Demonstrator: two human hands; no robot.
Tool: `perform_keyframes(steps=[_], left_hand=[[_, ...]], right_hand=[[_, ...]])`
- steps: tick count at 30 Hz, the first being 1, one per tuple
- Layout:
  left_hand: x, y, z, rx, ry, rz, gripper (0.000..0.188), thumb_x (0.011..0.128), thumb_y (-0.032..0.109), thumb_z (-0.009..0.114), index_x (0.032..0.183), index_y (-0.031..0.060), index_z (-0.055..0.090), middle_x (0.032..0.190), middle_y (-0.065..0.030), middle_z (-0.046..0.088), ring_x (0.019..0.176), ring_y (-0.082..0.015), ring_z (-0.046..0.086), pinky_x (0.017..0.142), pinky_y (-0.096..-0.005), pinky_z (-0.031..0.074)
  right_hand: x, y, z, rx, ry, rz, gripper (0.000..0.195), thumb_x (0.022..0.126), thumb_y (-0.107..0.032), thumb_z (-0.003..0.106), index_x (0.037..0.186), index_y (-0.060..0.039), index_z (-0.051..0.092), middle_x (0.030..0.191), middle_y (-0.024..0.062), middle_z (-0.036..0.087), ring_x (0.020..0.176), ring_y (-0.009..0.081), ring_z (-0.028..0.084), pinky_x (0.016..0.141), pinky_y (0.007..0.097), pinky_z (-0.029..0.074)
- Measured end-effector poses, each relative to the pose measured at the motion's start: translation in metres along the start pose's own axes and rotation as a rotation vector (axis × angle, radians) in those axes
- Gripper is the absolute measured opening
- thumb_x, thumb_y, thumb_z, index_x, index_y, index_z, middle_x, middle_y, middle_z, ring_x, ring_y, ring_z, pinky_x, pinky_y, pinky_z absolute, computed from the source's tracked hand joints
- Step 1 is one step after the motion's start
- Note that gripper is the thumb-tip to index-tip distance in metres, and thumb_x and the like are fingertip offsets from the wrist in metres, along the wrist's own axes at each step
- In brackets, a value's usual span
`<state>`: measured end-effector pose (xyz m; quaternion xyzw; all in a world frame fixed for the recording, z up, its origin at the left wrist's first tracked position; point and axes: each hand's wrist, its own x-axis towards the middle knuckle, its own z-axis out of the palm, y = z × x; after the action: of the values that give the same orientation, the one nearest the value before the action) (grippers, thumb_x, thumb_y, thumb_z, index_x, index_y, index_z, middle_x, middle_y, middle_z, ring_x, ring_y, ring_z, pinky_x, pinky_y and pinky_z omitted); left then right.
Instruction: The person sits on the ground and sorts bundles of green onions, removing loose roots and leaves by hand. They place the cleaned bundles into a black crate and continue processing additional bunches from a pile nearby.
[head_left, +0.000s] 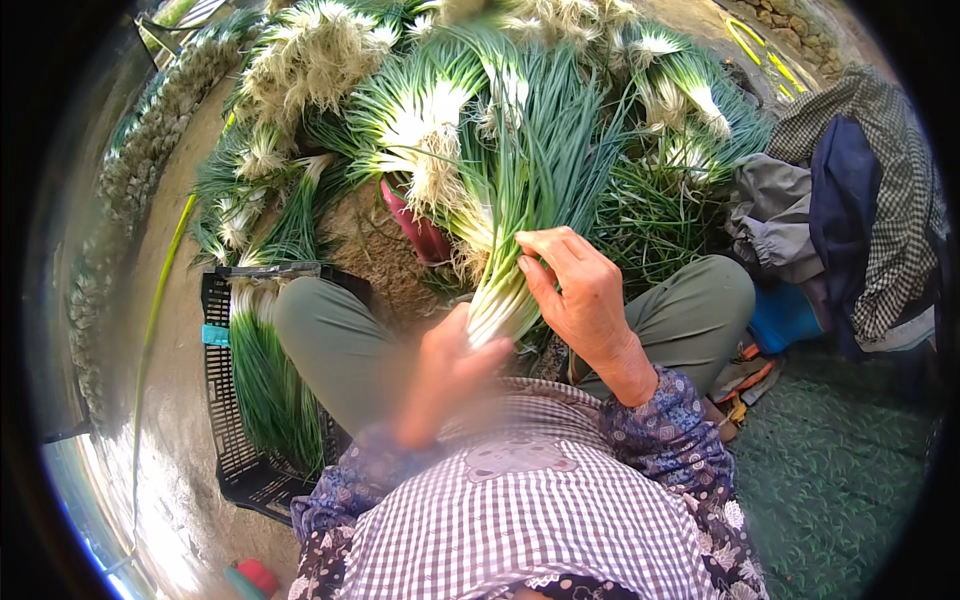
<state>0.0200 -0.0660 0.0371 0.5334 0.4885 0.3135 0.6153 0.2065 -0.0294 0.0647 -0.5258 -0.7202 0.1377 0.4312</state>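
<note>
A bunch of green onions (504, 300) lies between my knees, its white ends towards me and its long leaves pointing away. My left hand (457, 367), somewhat blurred, grips the white ends from the left. On the right side of the stalks, my right hand (574, 289) touches them with thumb and forefinger, the other fingers bent. Just beyond, more green onions with pale roots (439, 157) rest over a dark red object (420, 225), partly hidden. The root tips of the held bunch cannot be seen clearly.
At my left knee stands a black plastic crate (225, 435) with green onions (270, 375) in it. Heaps of rooted onions (307, 60) spread ahead. A yellow hose (161, 277) crosses the floor on the left. Clothes (847, 217) lie piled on the right, near a green mat (840, 472).
</note>
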Motion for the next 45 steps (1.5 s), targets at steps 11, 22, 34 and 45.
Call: perform_keyframes(steps=[11, 22, 34, 45], left_hand=[[-0.001, 0.000, 0.001, 0.085, 0.007, 0.008, 0.044, 0.082, 0.011, 0.074, 0.121, -0.0014, 0.057, 0.099, -0.0019, 0.065, 0.085, -0.0069, 0.057, 0.074, -0.0224, 0.048], [-0.004, 0.003, 0.006, 0.046, 0.018, 0.002, 0.036, 0.085, 0.010, 0.072, 0.117, -0.0008, 0.058, 0.094, -0.0002, 0.063, 0.081, -0.0057, 0.055, 0.072, -0.0220, 0.046], [-0.003, -0.003, 0.006, 0.237, 0.057, 0.105, 0.032, 0.083, 0.010, 0.073, 0.111, -0.0005, 0.060, 0.086, -0.0036, 0.064, 0.075, -0.0071, 0.055, 0.068, -0.0248, 0.046], [-0.001, 0.001, 0.007, 0.110, 0.018, 0.078, 0.032, 0.085, 0.010, 0.070, 0.113, -0.0011, 0.060, 0.086, 0.0018, 0.061, 0.071, -0.0047, 0.052, 0.063, -0.0205, 0.042]], right_hand=[[-0.005, 0.005, -0.008, 0.115, -0.064, 0.135, 0.030, 0.082, -0.007, 0.070, 0.112, -0.0060, 0.064, 0.080, 0.0078, 0.062, 0.059, 0.0220, 0.060, 0.055, 0.0319, 0.048], [0.012, 0.041, -0.025, -0.259, 0.061, -0.027, 0.009, 0.083, -0.011, 0.069, 0.080, -0.0068, 0.061, 0.078, 0.0080, 0.056, 0.065, 0.0278, 0.061, 0.055, 0.0364, 0.049], [0.020, 0.012, -0.022, -0.329, -0.230, -0.337, 0.008, 0.075, -0.007, 0.065, 0.084, -0.0077, 0.064, 0.082, 0.0039, 0.052, 0.077, 0.0192, 0.061, 0.060, 0.0311, 0.052], [0.020, 0.023, -0.026, -0.486, -0.231, -0.487, 0.011, 0.073, -0.009, 0.061, 0.082, -0.0053, 0.056, 0.084, 0.0051, 0.050, 0.078, 0.0184, 0.058, 0.060, 0.0272, 0.054]])
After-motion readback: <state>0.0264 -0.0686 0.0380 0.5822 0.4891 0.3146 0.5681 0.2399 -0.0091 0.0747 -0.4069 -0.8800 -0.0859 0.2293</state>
